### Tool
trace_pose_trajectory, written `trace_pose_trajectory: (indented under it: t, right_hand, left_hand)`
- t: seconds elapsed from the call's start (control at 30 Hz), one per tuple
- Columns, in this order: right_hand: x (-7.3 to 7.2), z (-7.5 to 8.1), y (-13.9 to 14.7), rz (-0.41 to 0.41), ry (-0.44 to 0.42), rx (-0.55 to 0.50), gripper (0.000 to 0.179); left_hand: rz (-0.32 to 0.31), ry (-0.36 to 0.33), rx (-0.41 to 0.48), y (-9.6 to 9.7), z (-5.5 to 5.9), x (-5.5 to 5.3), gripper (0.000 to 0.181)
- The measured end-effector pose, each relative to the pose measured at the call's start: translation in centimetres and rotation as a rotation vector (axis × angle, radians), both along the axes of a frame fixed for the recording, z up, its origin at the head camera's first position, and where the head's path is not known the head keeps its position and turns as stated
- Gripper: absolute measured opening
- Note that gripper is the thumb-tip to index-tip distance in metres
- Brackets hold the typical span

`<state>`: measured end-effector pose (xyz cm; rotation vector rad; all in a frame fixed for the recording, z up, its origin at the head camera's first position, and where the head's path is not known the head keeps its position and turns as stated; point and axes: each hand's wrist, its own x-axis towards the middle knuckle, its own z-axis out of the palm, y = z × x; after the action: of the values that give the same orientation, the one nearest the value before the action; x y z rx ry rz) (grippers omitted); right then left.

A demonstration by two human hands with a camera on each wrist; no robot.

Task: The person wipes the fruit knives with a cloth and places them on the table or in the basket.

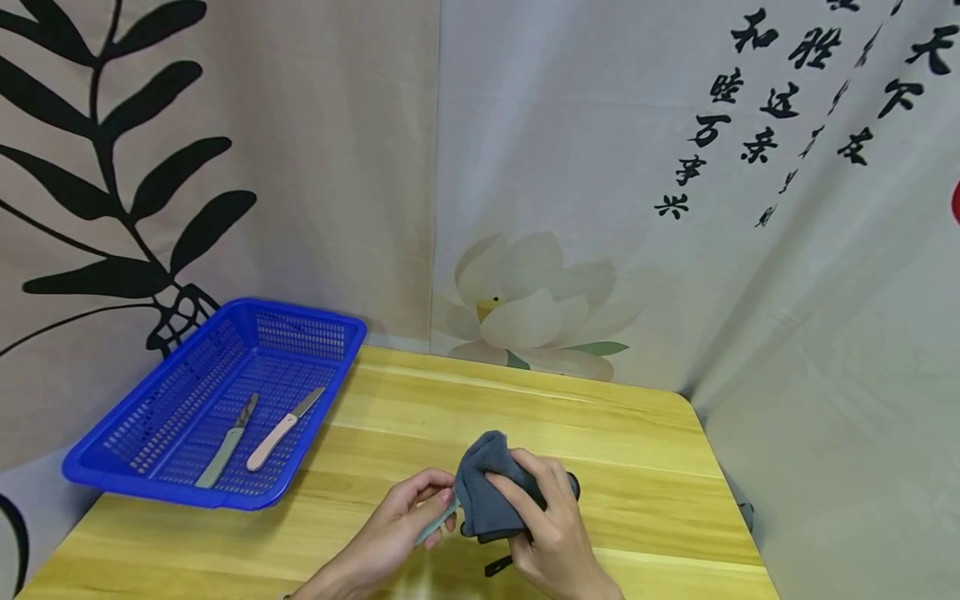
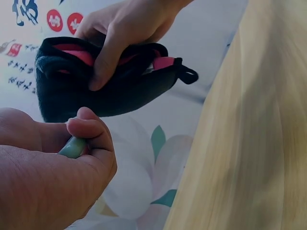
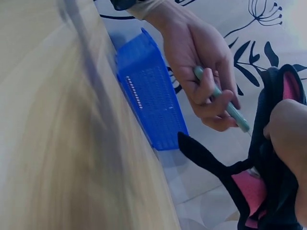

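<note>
My left hand (image 1: 390,521) grips the pale green handle of a small knife (image 3: 221,98). Its blade is mostly hidden at the near face of a folded dark grey cloth (image 1: 487,492). With thumb and fingers, my right hand (image 1: 551,525) holds this cloth above the table. Black edging and a pink inner side (image 2: 165,63) show on the cloth in the left wrist view, along with a black loop (image 2: 188,74) at one corner. In that view the knife's green handle (image 2: 73,147) peeks out of my left fist.
A blue plastic basket (image 1: 168,492) stands at the table's left. Inside lie a green-handled peeling knife (image 1: 221,454) and a pink-handled knife (image 1: 273,442). The wooden table (image 1: 637,500) meets a printed curtain (image 1: 562,167) behind and at the right.
</note>
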<state>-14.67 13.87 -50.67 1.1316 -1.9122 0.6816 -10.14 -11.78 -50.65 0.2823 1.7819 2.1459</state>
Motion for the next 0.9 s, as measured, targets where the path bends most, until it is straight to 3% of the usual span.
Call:
trace_pose_trajectory:
  t: [0.3,0.67,0.9]
  right_hand:
    - [0.4,-0.9,-0.8,-0.002,0.033,0.073,0.068]
    - [0.1,-0.6,-0.4,-0.085,0.013,0.069,0.064]
    - [-0.6,-0.2,-0.2,-0.115,-0.008,0.044,0.074]
  left_hand:
    - [0.012,-0.056,0.028,-0.2,-0.1,0.0,0.043]
    - [-0.021,0.024,0.016,-0.2,0.0,0.3,0.037]
    - [-0.017,0.042,0.001,-0.5,-0.1,0.3,0.039]
